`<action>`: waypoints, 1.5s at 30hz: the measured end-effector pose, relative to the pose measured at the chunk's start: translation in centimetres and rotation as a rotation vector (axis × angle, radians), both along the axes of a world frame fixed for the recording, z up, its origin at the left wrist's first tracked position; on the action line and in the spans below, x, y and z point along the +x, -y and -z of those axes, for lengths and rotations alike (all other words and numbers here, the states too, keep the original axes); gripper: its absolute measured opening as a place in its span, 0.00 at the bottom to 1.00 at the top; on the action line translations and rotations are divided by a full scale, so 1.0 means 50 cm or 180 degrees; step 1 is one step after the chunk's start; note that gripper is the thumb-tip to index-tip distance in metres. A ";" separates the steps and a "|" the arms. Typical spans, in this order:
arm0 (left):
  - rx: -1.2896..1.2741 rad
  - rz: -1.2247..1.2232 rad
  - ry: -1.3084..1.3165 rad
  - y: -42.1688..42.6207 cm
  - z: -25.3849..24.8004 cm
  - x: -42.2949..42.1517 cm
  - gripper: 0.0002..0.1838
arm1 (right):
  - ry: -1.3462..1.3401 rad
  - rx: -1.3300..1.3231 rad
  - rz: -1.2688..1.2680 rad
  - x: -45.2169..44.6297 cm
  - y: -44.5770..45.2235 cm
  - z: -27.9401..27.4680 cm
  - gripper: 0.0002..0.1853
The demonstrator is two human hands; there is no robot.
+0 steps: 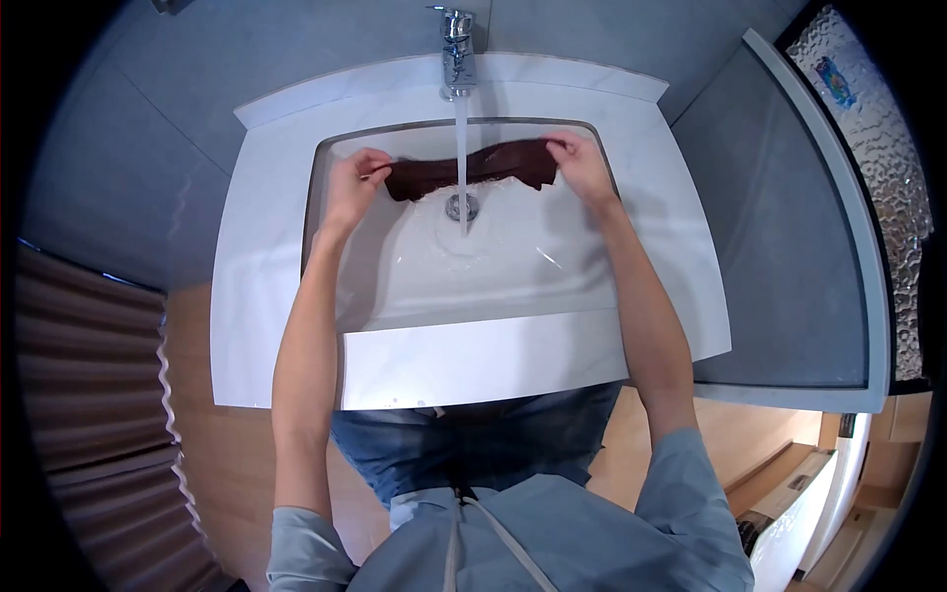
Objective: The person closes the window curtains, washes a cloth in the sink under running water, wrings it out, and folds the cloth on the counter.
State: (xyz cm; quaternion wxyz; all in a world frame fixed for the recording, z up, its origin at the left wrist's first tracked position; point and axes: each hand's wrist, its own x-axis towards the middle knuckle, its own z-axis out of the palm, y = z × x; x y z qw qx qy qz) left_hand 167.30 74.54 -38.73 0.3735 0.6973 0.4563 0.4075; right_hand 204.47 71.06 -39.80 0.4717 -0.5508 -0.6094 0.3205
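Note:
A dark maroon cloth (513, 163) is stretched sideways across the back part of the white sink basin (473, 296). My left hand (357, 180) pinches its left end, and my right hand (580, 166) grips the right end near the upper corner. Running water (462, 138) falls from the chrome faucet (457, 54) in front of the cloth's middle. It lands by the round metal drain (461, 207), where ripples spread. The cloth's lower edge hangs close to the basin floor; whether it touches there I cannot tell.
A white countertop (266, 247) surrounds the basin. To the right stands a grey-framed panel (789, 227) beside textured glass (868, 148). A pleated brown curtain (89, 395) hangs at the left. An open drawer or cabinet (799, 493) shows at the lower right.

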 end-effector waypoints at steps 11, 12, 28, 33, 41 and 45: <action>-0.0664 0.1072 -0.1826 0.010 0.038 -0.016 0.08 | 0.2048 -0.1227 -0.1342 -0.003 0.037 -0.004 0.12; -0.0745 0.1176 -0.1918 0.013 0.033 -0.015 0.08 | 0.2039 -0.1435 -0.1436 -0.005 0.038 -0.009 0.12; 0.0343 0.0425 -0.3407 0.045 0.039 0.059 0.25 | 0.3011 -0.0786 -0.0298 -0.048 0.024 0.030 0.20; 0.0063 0.0584 -0.3224 0.045 0.046 0.074 0.33 | 0.3468 -0.1014 -0.0458 -0.087 0.041 0.021 0.28; 0.0190 0.0960 -0.3249 0.065 0.041 0.088 0.46 | 0.3347 -0.0948 -0.0800 -0.101 0.045 0.022 0.43; 0.0378 0.1093 -0.3039 0.075 0.041 0.092 0.44 | 0.3510 -0.1098 -0.0948 -0.108 0.045 0.019 0.39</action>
